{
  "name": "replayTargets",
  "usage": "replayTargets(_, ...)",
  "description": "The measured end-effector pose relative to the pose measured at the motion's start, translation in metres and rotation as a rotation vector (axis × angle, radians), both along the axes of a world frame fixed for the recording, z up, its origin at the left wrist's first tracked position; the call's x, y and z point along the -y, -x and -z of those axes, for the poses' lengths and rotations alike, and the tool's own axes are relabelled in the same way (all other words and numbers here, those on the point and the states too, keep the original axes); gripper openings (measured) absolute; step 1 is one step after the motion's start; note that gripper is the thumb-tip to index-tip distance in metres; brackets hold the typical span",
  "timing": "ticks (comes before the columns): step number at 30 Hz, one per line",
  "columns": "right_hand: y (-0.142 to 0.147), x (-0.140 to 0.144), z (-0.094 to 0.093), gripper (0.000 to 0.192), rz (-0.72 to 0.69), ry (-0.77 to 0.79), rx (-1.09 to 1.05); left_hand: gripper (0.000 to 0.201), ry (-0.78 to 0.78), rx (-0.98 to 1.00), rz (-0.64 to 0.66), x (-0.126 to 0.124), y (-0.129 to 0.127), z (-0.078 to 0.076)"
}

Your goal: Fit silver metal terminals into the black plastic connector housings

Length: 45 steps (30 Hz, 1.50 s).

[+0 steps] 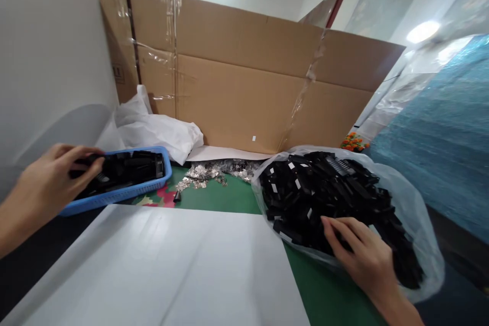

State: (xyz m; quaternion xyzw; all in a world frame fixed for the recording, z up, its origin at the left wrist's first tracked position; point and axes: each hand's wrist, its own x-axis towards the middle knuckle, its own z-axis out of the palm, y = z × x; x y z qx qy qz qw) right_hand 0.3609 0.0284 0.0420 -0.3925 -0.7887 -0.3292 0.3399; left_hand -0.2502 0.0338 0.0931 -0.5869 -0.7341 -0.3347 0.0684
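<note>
Fingers of the left hand [46, 183] curl around a small black plastic part [84, 161], gripping it at the near left end of a blue basket [114, 196]; the part sits under the fingertips, mostly hidden, so its long axis cannot be told for certain, though the visible end points right, toward the basket's middle. More black parts fill the basket, whose long side runs from lower left to upper right. Across the table, the right hand [359, 254] rests with fingers spread and loosely bent on a heap of black plastic parts [324, 193] in a clear plastic bag [416, 214]; the fingertips touch the pieces at the heap's near edge, but whether they have pinched one cannot be told. The pieces in the bag lie jumbled, pointing every way, some showing small white labels. Between basket and bag, on the green table surface [229, 198], lies a scatter of small shiny metal pieces [214, 170]. A large white sheet [160, 265] covers the near table between the two hands. Behind stand a brown cardboard wall [248, 86] and a crumpled white bag [153, 130].
</note>
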Motion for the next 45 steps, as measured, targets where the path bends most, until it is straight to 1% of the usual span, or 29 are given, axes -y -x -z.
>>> replayTargets(1, 0.011, -0.003, 0.002, 0.004, -0.032, 0.042, 0.009, 0.076, 0.004, 0.113, 0.049, -0.001, -0.019, -0.001)
replayTargets(2, 0.022, -0.006, 0.004, 0.004, -0.063, 0.094, 0.021, 0.078, 0.018, 0.29, 0.172, -0.002, -0.038, 0.0)
replayTargets(3, 0.034, -0.011, 0.007, 0.005, -0.091, 0.157, 0.035, 0.075, 0.031, 0.484, 0.313, -0.005, -0.059, 0.003)
replayTargets(4, 0.047, -0.016, 0.009, 0.01, -0.118, 0.241, 0.057, 0.069, 0.093, 0.629, 0.441, -0.007, -0.081, 0.008)
replayTargets(5, 0.06, -0.022, 0.011, 0.015, -0.145, 0.341, 0.084, 0.063, 0.132, 0.704, 0.52, -0.009, -0.102, 0.015)
replayTargets(7, 0.087, -0.034, 0.016, 0.025, -0.204, 0.558, 0.132, 0.056, 0.236, 0.766, 0.631, -0.012, -0.143, 0.033)
replayTargets(8, 0.1, -0.04, 0.018, 0.026, -0.223, 0.628, 0.146, 0.053, 0.322, 0.869, 0.72, -0.013, -0.16, 0.043)
replayTargets(9, 0.111, -0.044, 0.02, 0.024, -0.231, 0.676, 0.149, 0.049, 0.383, 0.953, 0.771, -0.013, -0.174, 0.053)
replayTargets(10, 0.12, -0.048, 0.022, 0.021, -0.228, 0.713, 0.138, 0.046, 0.415, 0.967, 0.783, -0.012, -0.185, 0.063)
replayTargets(12, 0.131, -0.051, 0.024, 0.015, -0.197, 0.768, 0.079, 0.043, 0.445, 0.989, 0.793, -0.011, -0.197, 0.082)
replayTargets(14, 0.132, -0.05, 0.027, 0.014, -0.155, 0.834, -0.008, 0.04, 0.447, 0.995, 0.802, -0.01, -0.196, 0.098)
replayTargets(16, 0.129, -0.048, 0.029, 0.017, -0.125, 0.895, -0.082, 0.038, 0.439, 1.001, 0.817, -0.009, -0.191, 0.108)
replayTargets(18, 0.125, -0.044, 0.031, 0.017, -0.116, 0.94, -0.125, 0.038, 0.432, 0.992, 0.827, -0.008, -0.187, 0.115)
replayTargets(20, 0.125, -0.04, 0.033, 0.017, -0.131, 0.988, -0.158, 0.041, 0.425, 0.964, 0.829, -0.008, -0.186, 0.118)
replayTargets(24, 0.13, -0.034, 0.035, 0.019, -0.165, 1.063, -0.191, 0.038, 0.414, 0.869, 0.822, -0.005, -0.188, 0.118)
replayTargets(27, 0.135, -0.033, 0.036, 0.019, -0.171, 1.067, -0.181, 0.035, 0.418, 0.781, 0.825, -0.002, -0.189, 0.114)
replayTargets(31, 0.137, -0.034, 0.039, 0.02, -0.176, 1.071, -0.194, 0.036, 0.401, 0.591, 0.826, 0.002, -0.189, 0.108)
replayTargets(33, 0.137, -0.034, 0.041, 0.02, -0.172, 1.061, -0.204, 0.037, 0.407, 0.549, 0.83, 0.003, -0.189, 0.106)
replayTargets(36, 0.141, -0.031, 0.043, 0.02, -0.175, 1.035, -0.209, 0.045, 0.46, 0.534, 0.866, 0.001, -0.184, 0.105)
replayTargets(38, 0.144, -0.027, 0.041, 0.022, -0.174, 1.012, -0.212, 0.051, 0.489, 0.52, 0.887, -0.001, -0.178, 0.106)
replayTargets(41, 0.136, -0.02, 0.029, 0.024, -0.17, 0.916, -0.223, 0.045, 0.443, 0.443, 0.87, -0.007, -0.168, 0.111)
replayTargets(43, 0.114, -0.015, 0.014, 0.022, -0.147, 0.761, -0.263, 0.04, 0.386, 0.374, 0.849, -0.01, -0.162, 0.116)
replayTargets(45, 0.074, -0.008, -0.003, 0.019, -0.054, 0.538, -0.36, 0.039, 0.334, 0.331, 0.832, -0.013, -0.158, 0.121)
